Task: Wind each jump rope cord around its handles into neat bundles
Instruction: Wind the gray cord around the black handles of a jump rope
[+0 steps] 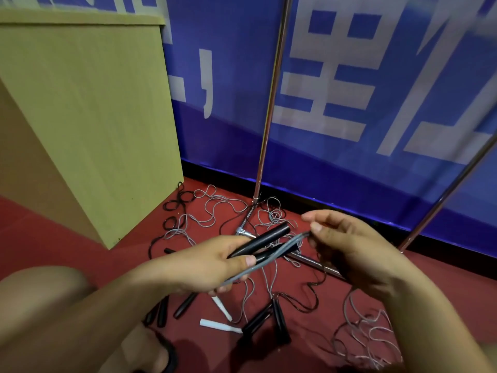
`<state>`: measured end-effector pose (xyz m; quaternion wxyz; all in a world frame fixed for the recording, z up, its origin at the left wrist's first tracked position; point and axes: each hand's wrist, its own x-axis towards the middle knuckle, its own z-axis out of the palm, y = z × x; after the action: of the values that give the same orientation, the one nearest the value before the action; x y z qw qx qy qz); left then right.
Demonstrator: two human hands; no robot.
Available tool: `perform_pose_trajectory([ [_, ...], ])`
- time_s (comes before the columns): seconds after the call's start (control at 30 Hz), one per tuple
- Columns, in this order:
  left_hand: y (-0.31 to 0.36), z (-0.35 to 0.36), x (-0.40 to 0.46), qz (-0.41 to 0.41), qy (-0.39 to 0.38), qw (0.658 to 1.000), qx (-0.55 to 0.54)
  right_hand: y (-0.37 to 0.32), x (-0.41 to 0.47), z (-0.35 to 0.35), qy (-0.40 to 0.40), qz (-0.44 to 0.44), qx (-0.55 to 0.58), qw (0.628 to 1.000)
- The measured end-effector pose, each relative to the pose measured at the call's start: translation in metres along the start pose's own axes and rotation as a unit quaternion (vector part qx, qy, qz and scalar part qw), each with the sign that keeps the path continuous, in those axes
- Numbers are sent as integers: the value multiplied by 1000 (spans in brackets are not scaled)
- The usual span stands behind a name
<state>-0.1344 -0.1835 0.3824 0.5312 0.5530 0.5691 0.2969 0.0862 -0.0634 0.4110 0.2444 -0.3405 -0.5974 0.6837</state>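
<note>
Looking down, we are seeing a blue banner [349, 76] with large pale characters filling the back of the scene, a tall yellow-green cabinet [88, 117] standing at the left, and a red floor [53, 238] spreading beneath everything. A shiny metal stand pole [269, 103] is rising in front of the banner, its feet resting among loose cords. We are holding our left hand [212, 265] curled around a pair of black handles [265, 238], which are pointing up and to the right, and the thumb is pressing a grey cord [279, 251] against them. Our right hand [349, 243] is pinching the far end of that folded cord between thumb and fingertips, just beyond the handle tips, so the cord is stretching between the two hands above the floor. Below, more rope handles are lying on the floor: black handles [265, 319] in the middle, another black set [172, 308] near our knee, and two white handles [219, 325] between them. Thin grey and black cords [212, 211] are sprawling in tangles near the cabinet, and another grey tangle [368, 337] is lying under our right forearm.
</note>
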Motion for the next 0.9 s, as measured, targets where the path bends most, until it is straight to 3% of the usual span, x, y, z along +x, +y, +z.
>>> perform_pose_trajectory([
  [0.1, -5, -3, -5, -18, -2, 1000, -6, 11, -1, -2, 1, -38, -148, 988],
  [0.2, -5, -2, -10, -47, 4, 999, -27, 22, 2, -2, 7, -104, -375, 921],
  [0.3, -4, -1, -12, -86, 14, 995, -41, 26, 6, -3, 30, -78, -480, 873],
  [0.4, -4, 0, -12, -106, 14, 994, -37, 26, 7, -3, 45, -61, -487, 870],
  [0.53, -5, 0, -11, -112, -16, 993, -37, 23, 7, -1, 34, -64, -341, 937],
  [0.67, -6, 0, -11, -104, -76, 990, -49, 26, 9, 0, 15, -72, -255, 964],
  [0.73, -4, 0, -12, -95, -95, 989, -65, 31, 12, 1, 27, -78, -263, 961],
  [0.9, -2, -5, -13, -44, -177, 978, -98, 46, 21, 6, 57, -105, -413, 903],
])
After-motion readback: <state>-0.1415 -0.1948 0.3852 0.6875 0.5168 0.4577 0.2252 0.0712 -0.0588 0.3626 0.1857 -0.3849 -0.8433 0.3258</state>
